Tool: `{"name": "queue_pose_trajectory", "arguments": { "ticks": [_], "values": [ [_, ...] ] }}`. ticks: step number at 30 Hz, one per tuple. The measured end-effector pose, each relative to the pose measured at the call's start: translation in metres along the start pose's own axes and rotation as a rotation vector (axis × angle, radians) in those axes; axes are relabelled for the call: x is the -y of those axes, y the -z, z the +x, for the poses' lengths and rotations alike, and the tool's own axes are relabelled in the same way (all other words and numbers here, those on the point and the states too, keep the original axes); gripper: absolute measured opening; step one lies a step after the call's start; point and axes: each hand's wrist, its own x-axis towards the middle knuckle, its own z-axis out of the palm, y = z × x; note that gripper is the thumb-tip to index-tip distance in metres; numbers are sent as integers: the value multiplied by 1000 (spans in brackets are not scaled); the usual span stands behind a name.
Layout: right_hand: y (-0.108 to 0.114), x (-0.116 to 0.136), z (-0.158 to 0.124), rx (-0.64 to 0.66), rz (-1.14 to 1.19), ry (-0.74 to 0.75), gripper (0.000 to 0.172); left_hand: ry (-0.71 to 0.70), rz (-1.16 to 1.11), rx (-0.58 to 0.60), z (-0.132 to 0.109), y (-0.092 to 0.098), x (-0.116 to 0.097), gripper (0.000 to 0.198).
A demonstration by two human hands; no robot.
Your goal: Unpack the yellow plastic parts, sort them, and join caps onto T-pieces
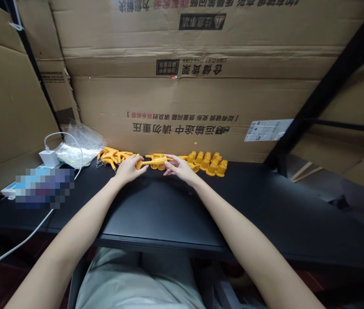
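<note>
Above the back part of the black table, my left hand (129,169) is closed on a yellow plastic piece with a threaded shaft (144,163). The shaft points right, toward a yellow ribbed sleeve (159,161) pinched in the fingers of my right hand (182,170). The two parts lie in line; whether the shaft enters the sleeve I cannot tell. Left of my left hand is a pile of yellow branched pieces (108,154), some with small metal chains. Several yellow stepped caps with flared bases (212,168) stand in rows beyond my right hand. More yellow parts lie partly hidden behind my hands.
A printed cardboard wall (182,96) rises behind the black table (159,210). Clear plastic bags (80,143), a white charger with cable (49,157), and a power strip (8,189) beside a blurred-out item are at left. A black metal post (298,109) slants at right.
</note>
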Motion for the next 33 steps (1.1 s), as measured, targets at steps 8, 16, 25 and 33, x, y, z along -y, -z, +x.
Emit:
{"name": "queue_pose_trajectory", "arguments": {
  "ticks": [8, 16, 25, 33],
  "values": [
    [-1, 0, 0, -16, 6, -24, 41, -12, -14, -14, 0, 0, 0, 29],
    [-2, -3, 1, -21, 24, -47, 41, -14, -20, -34, -1, 0, -1, 30],
    [-5, 1, 1, -58, 37, -91, 35, 3, -22, -16, -1, 0, -1, 31],
    [-7, 6, -2, -59, 99, -131, 30, 26, -22, 21, -1, 0, 1, 36]
  ]
}}
